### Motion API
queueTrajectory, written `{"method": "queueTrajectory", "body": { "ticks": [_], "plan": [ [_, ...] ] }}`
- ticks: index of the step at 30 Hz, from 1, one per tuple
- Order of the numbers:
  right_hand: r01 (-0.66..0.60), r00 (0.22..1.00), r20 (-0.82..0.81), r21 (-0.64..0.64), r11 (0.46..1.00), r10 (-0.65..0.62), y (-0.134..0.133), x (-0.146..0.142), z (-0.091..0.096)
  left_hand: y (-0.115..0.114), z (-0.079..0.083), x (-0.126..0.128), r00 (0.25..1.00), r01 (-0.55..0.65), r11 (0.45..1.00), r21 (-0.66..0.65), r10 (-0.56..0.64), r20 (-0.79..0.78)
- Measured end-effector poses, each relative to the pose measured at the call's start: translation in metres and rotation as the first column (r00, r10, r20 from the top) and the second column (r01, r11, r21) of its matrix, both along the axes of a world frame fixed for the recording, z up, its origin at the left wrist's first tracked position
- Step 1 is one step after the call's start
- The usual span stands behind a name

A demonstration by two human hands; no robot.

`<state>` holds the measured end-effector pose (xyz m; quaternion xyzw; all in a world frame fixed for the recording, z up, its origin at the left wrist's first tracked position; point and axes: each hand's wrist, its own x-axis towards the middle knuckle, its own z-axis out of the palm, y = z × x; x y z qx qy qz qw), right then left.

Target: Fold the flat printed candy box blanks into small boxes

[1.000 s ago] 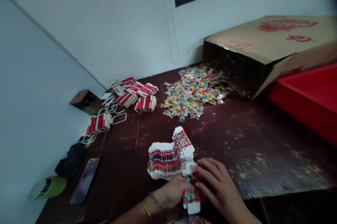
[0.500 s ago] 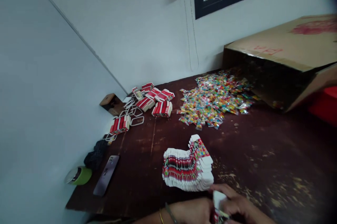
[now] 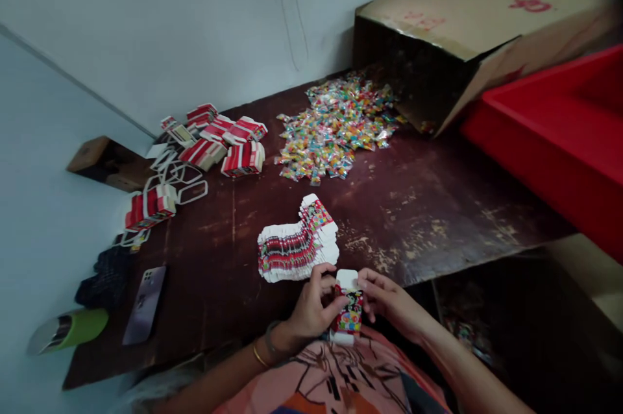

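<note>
A small printed carton (image 3: pixel 349 313), red with coloured pictures and white end flaps, is held upright close to my body at the table's front edge. My left hand (image 3: pixel 316 307) grips its left side, the thumb lying across the printed front. On the other side my right hand (image 3: pixel 382 297) has its fingers at the upper right edge, by the raised white flap. Just beyond them a fanned row of flat, unfolded cartons (image 3: pixel 292 252) lies on the table. Farther back is a heap of small wrapped candies (image 3: pixel 335 125) in clear packets.
Bundles of red-and-white cartons (image 3: pixel 243 159) and white loops lie at the back left, near a brown box (image 3: pixel 109 161). A phone (image 3: pixel 145 305) and a green roll-like item (image 3: pixel 87 326) are at left. A large cardboard box (image 3: pixel 413 12) and a red tray (image 3: pixel 549 141) stand at right.
My view has swung down and to the right, bringing the red tray and my shirt into sight. Both hands remain on the carton, whose printed face and top flap now show clearly.
</note>
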<state>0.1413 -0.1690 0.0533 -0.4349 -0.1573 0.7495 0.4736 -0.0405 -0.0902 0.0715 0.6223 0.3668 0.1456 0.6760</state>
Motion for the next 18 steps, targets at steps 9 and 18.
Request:
{"method": "queueTrajectory", "body": {
  "ticks": [9,18],
  "plan": [
    [-0.220,0.968,-0.144,-0.089,0.972,0.206,0.002,0.016,-0.003,-0.003,0.010,0.007,0.994,0.090,0.996,-0.004,-0.091,-0.058],
    [-0.334,0.761,0.648,0.343,0.878,0.036,0.011,0.009,0.030,-0.005,0.004,0.019,0.987,0.010,0.563,-0.827,0.126,0.097]
  ]
}}
